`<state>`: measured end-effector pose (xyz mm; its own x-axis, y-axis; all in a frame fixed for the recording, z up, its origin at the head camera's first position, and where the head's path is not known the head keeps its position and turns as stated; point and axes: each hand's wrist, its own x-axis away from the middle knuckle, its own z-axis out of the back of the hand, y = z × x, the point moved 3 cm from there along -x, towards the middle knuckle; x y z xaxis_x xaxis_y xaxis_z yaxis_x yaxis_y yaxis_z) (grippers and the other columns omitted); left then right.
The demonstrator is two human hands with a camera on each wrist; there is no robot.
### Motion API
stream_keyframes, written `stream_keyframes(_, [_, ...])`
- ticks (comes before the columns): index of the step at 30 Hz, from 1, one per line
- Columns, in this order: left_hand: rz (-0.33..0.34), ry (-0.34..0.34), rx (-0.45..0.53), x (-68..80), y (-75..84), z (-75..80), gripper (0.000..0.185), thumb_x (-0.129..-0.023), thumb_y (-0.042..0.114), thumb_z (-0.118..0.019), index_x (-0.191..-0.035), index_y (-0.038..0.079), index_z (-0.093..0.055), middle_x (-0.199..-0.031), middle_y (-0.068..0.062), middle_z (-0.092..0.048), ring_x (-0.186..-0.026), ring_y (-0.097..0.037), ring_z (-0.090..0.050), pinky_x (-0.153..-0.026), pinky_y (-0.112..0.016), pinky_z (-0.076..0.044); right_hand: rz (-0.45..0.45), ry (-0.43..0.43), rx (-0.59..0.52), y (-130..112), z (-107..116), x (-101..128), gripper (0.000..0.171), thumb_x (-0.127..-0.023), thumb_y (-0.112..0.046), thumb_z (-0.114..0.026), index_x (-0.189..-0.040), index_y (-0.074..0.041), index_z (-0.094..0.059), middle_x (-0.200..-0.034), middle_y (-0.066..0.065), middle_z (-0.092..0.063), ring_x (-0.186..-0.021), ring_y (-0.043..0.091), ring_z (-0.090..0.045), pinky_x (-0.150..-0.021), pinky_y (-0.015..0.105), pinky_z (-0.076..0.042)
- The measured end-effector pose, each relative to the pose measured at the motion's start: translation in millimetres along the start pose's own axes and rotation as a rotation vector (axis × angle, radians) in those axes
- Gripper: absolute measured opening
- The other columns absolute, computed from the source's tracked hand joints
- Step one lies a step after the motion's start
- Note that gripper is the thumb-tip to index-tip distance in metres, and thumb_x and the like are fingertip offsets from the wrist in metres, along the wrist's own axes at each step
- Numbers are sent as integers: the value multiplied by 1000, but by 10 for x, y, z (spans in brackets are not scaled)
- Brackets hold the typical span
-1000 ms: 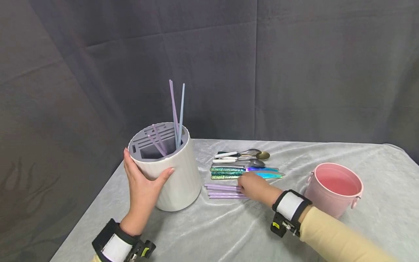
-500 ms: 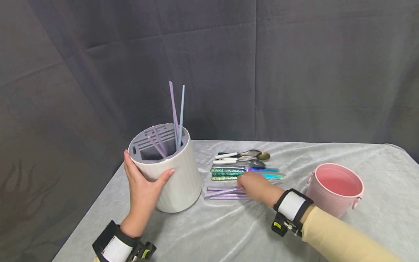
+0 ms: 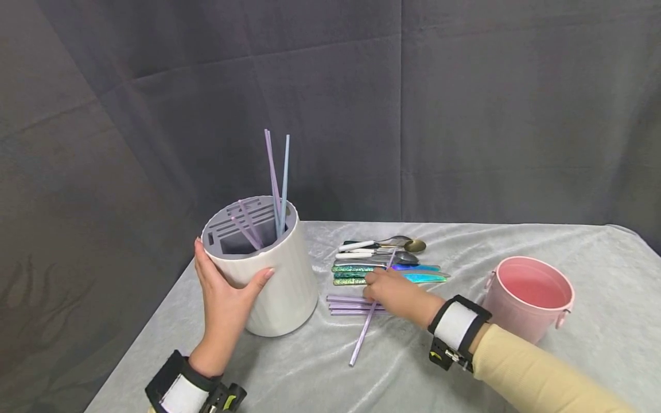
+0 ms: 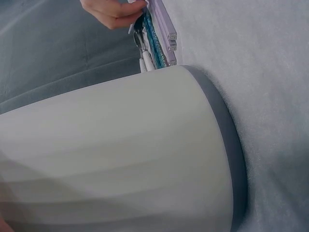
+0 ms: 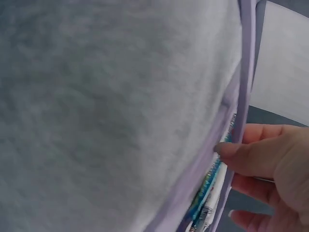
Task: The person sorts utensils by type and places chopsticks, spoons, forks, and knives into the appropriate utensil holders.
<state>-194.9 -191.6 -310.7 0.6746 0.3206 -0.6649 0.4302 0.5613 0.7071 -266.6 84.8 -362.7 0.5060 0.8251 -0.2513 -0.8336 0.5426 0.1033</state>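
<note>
My left hand (image 3: 227, 289) grips the near side of a white ribbed utensil holder (image 3: 281, 287) with a grey slotted insert, thumb on the right and fingers on the left. Several purple and blue chopsticks (image 3: 276, 178) stand in it. My right hand (image 3: 379, 287) pinches one purple chopstick (image 3: 364, 332), which is tilted with its low end toward me. More purple chopsticks (image 3: 346, 304) lie flat beside that hand. In the right wrist view the fingers (image 5: 260, 159) hold the purple chopstick (image 5: 246, 72). The left wrist view is filled by the holder (image 4: 120, 154).
A row of spoons and glittery green-handled cutlery (image 3: 384, 264) lies just behind the right hand. A pink bucket (image 3: 532, 295) stands at the right. The table carries a grey crinkled cloth (image 3: 320, 373), and a dark curtain hangs behind.
My right hand has lifted one purple chopstick out of the flat pile and swung it, so its near end now points toward me. The left hand and holder stay put.
</note>
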Motion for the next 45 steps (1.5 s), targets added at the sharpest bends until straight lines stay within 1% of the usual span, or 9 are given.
stream_keyframes(8, [32,-8,-12,14,7,-17,120,-68,13,-87,-153,0,-3,-156,-21,-12,-142,-30,-15,-113,-52,-15,-39,3,-128,18,-30,61,22,-73,10,-70,-82,-10,-68,-83,0,-52,-81,20,-52,-71,33,-46])
stream_keyframes(11, [19,-5,-10,14,4,-19,120,-71,25,-88,-153,-1,-4,-156,-22,-12,-142,-31,-15,-113,-52,-15,-135,30,-181,29,11,65,21,-74,13,-66,-86,-4,-66,-86,4,-54,-84,23,-54,-76,37,-48])
stream_keyframes(14, [-5,8,-3,9,4,-16,123,-72,45,-84,-152,-2,-5,-155,-23,-13,-142,-32,-15,-114,-51,-15,-271,61,-223,40,22,60,8,-80,3,-65,-79,-3,-60,-77,4,-53,-76,23,-54,-70,37,-49])
stream_keyframes(16, [-18,16,0,2,3,-11,124,-71,53,-82,-152,-3,-6,-155,-23,-14,-142,-33,-16,-114,-51,-15,-373,46,-275,32,0,52,17,-86,-6,-65,-72,-5,-56,-68,2,-51,-67,19,-52,-64,36,-47])
stream_keyframes(22, [-4,10,-3,-2,-9,2,123,-72,48,-84,-152,-3,-5,-155,-23,-13,-142,-32,-15,-114,-51,-15,-619,-61,-324,-36,-132,-4,46,-93,-30,-65,-55,-11,-46,-55,0,-45,-54,17,-45,-53,35,-43])
stream_keyframes(29, [-3,6,4,-4,-15,-4,122,-72,43,-85,-152,-2,-5,-155,-23,-14,-142,-32,-15,-114,-51,-15,-785,-130,-247,-66,-183,-62,47,-92,-36,-63,-55,-11,-50,-61,6,-51,-60,22,-51,-51,38,-45])
stream_keyframes(33, [4,2,-1,-7,-8,-8,121,-71,34,-87,-153,-1,-5,-155,-22,-14,-142,-31,-15,-114,-52,-15,-844,-123,-335,-33,-194,-64,42,-91,-28,-61,-54,-13,-48,-57,3,-47,-56,19,-47,-47,33,-39])
stream_keyframes(39, [20,-5,-11,-16,3,-8,120,-70,23,-88,-153,0,-4,-156,-21,-13,-142,-31,-15,-113,-53,-15,-820,-10,-569,26,-164,-44,41,-88,-10,-59,-53,-15,-40,-50,-4,-35,-46,11,-33,-44,23,-26])
stream_keyframes(45, [21,-7,-9,-7,-6,-6,120,-71,24,-88,-153,0,-4,-156,-21,-13,-142,-31,-15,-113,-54,-16,-812,92,-777,64,-26,-27,38,-92,-6,-56,-56,-8,-46,-49,-3,-42,-45,9,-40,-45,22,-33])
